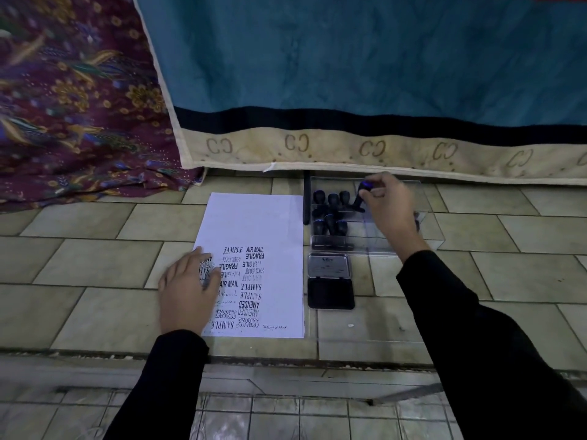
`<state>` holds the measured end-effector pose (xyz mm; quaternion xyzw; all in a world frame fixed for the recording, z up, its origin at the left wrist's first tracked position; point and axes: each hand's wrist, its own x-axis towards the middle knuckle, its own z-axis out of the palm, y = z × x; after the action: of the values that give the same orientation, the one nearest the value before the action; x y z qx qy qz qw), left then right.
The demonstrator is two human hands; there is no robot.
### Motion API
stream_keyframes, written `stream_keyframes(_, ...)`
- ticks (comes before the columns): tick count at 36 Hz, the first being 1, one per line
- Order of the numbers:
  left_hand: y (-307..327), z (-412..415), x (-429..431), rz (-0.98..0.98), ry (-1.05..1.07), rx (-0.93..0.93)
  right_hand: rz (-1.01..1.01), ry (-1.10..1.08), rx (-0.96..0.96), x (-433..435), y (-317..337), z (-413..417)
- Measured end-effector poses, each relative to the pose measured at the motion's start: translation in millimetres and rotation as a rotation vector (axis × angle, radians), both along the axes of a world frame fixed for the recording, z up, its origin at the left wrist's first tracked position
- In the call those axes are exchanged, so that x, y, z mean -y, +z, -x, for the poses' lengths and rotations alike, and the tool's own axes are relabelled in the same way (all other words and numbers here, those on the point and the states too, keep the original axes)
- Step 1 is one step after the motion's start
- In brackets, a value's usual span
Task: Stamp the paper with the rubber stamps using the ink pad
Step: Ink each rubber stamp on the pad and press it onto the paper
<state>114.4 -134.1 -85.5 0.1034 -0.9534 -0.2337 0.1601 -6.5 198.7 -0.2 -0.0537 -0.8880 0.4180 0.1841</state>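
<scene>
Resting flat on the lower left part of a white sheet of paper point(254, 223), the left hand point(187, 293) has its fingers straight and spread, pressing the sheet to the beige tiled floor point(95, 265). The paper already carries many black imprints in its lower half, among them SAMPLE, AIR MAIL, FRAGILE, FAX OUT, AMENDED and EXPRESS, some upside down; its upper half is blank.

The right hand point(389, 204) reaches into a clear plastic tray point(425, 230) just right of the paper's top corner and grips a black rubber stamp with a blue-topped handle point(360, 201), fingers curled round the handle. The stamp is tilted, and whether its base touches the tray I cannot tell. Beside it, in the tray's left part, stands a cluster of other black rubber stamps point(330, 214). A slim black rod point(306, 198) lies between tray and paper.

Nearer the person, just right of the paper, a black ink pad point(331, 293) lies open, its silver hinged lid point(329, 265) folded back toward the tray.

Behind it all hangs a teal quilted cover with a cream border point(349, 58), and a maroon floral cloth point(63, 90) is at the left
</scene>
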Motion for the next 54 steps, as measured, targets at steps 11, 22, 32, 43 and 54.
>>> stream_keyframes(11, 3, -1, -1, -0.004, 0.0, 0.007, -0.123, 0.113, 0.209, 20, -2, 9)
stream_keyframes(22, 1, 0, -1, -0.01, 0.001, 0.0, -0.183, 0.135, 0.284, 20, -9, -8)
stream_keyframes(32, 1, 0, 0, -0.004, 0.003, 0.011, -0.195, 0.115, 0.339, 20, -11, -10)
stream_keyframes(43, 2, 0, 0, 0.002, 0.004, 0.016, -0.354, 0.127, 0.367, 25, -7, -15)
stream_keyframes(54, 0, 1, 1, -0.004, -0.004, -0.001, -0.457, 0.154, 0.419, 26, -3, -14)
